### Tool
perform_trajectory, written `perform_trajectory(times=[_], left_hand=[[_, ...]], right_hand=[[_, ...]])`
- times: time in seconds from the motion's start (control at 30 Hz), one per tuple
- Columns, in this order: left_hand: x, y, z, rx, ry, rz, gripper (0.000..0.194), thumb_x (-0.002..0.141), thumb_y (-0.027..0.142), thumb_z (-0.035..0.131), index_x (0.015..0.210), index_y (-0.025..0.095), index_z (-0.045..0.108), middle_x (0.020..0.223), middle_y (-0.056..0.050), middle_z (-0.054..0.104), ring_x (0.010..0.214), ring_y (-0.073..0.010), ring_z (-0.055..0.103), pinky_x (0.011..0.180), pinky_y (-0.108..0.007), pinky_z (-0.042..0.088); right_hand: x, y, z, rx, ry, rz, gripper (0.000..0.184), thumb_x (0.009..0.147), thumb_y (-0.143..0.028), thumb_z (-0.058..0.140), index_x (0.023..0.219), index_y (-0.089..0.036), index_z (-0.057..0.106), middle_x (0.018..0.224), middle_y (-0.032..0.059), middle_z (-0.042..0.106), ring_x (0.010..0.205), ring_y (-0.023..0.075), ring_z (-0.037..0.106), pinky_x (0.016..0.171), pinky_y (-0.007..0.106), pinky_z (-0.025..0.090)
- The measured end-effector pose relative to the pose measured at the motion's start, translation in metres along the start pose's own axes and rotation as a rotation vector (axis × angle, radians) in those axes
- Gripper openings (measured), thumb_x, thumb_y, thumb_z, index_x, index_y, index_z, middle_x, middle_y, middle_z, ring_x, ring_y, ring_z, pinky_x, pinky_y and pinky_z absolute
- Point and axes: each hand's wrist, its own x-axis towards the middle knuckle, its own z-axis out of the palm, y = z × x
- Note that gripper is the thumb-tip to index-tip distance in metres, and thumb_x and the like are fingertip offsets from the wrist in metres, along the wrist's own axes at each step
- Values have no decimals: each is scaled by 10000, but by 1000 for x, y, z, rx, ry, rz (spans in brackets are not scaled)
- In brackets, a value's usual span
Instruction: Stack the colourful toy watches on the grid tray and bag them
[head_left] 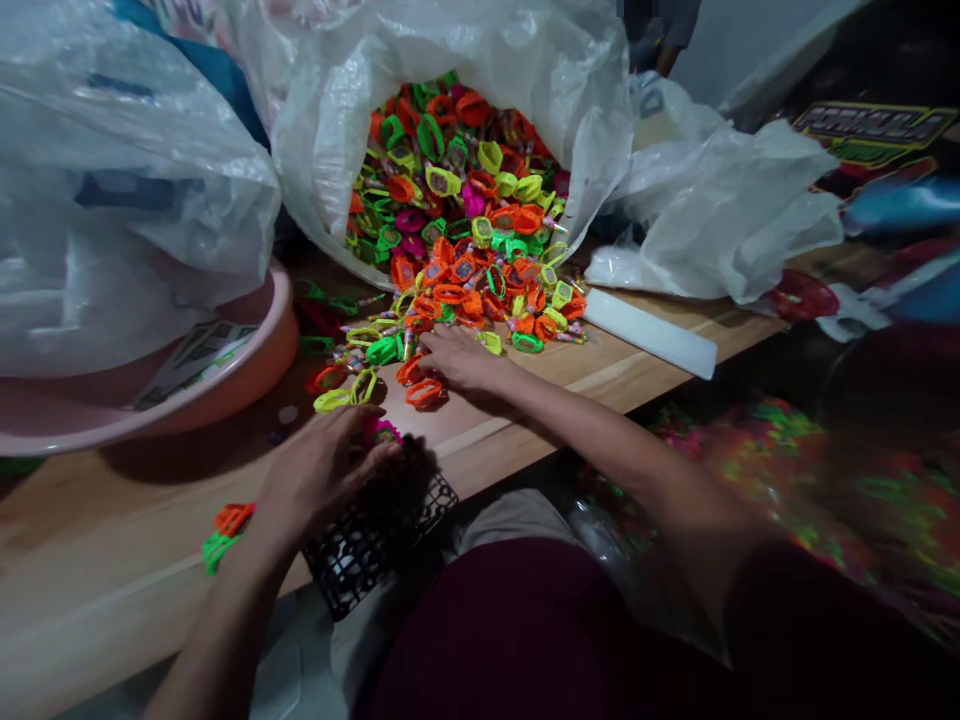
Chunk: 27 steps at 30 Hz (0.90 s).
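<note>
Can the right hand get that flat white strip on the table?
Probably yes: the white strip lies mostly uncovered on the table, and the right hand is nearby, with only some toy watches between them.

Wooden table (82,575), toy watches (463,271), pink basin (283,330), white strip (651,333)

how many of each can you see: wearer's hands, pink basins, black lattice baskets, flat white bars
Wearer's hands: 2 (left hand, right hand)
Pink basin: 1
Black lattice basket: 1
Flat white bar: 1
Total: 5
The piled watches overlap too much to count.
</note>
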Motion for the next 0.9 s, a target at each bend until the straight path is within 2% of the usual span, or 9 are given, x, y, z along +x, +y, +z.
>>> perform_trajectory(times=[0.17,0.23,0.33,0.4,0.47,0.6,0.67,0.8,0.9], left_hand=[[-4,-5,3,-7,52,41,725,914,801,537,1368,253,679,1288,-140,754,1091,-350,730,955,-486,574],[-5,-5,4,0,64,44,749,922,792,535,1431,255,652,1301,-142,749,1116,-366,723,967,-507,573],[-6,-5,5,17,76,50,813,934,784,518,1545,250,561,1316,-152,738,1132,-388,711,943,-534,574],[-6,-5,6,25,84,54,848,940,790,494,1594,250,502,1292,-161,738,1082,-377,719,898,-524,579],[-6,-7,7,30,94,65,870,942,800,475,1620,254,464,1254,-164,740,1034,-359,724,862,-501,581],[-9,-6,9,48,98,72,845,952,786,474,1624,273,461,1231,-163,735,994,-339,722,838,-472,586],[-11,-3,9,65,107,66,826,971,738,497,1667,307,383,1320,-158,708,989,-317,728,843,-453,594],[-13,2,5,141,120,164,876,984,670,549,1724,358,201,1701,-120,445,1309,-352,662,1013,-458,587],[-12,-1,5,187,83,209,823,995,681,503,1707,332,286,1717,-88,449,1430,-382,584,1097,-508,555]], right_hand=[[-21,-11,18,133,50,-50,270,1060,-98,441,1155,-190,676,1247,133,642,1204,282,502,1045,429,424],[-27,-20,26,321,118,-8,246,1028,-63,459,1166,-172,631,1197,124,654,1129,248,540,998,385,446],[-30,-41,41,728,194,99,167,991,-86,527,1124,-163,592,1085,77,672,979,192,593,891,312,479],[-30,-58,52,973,200,143,116,993,-160,567,1106,-171,592,1038,42,680,940,176,618,863,289,496],[-29,-71,62,1089,193,165,130,989,-209,571,1111,-178,603,1020,28,690,952,181,641,875,293,513],[-31,-82,79,963,244,157,334,891,-81,478,1190,-160,602,1066,75,715,987,224,673,919,345,542],[-33,-84,87,846,278,129,456,819,-28,442,1236,-146,585,1115,113,714,1035,252,676,974,386,550],[-33,-92,101,690,271,62,510,736,-1,457,1205,-153,589,1174,147,695,1127,273,648,1061,425,543],[-30,-94,99,644,234,35,440,749,7,480,1144,-146,598,1116,138,693,1062,260,645,1007,408,559]])
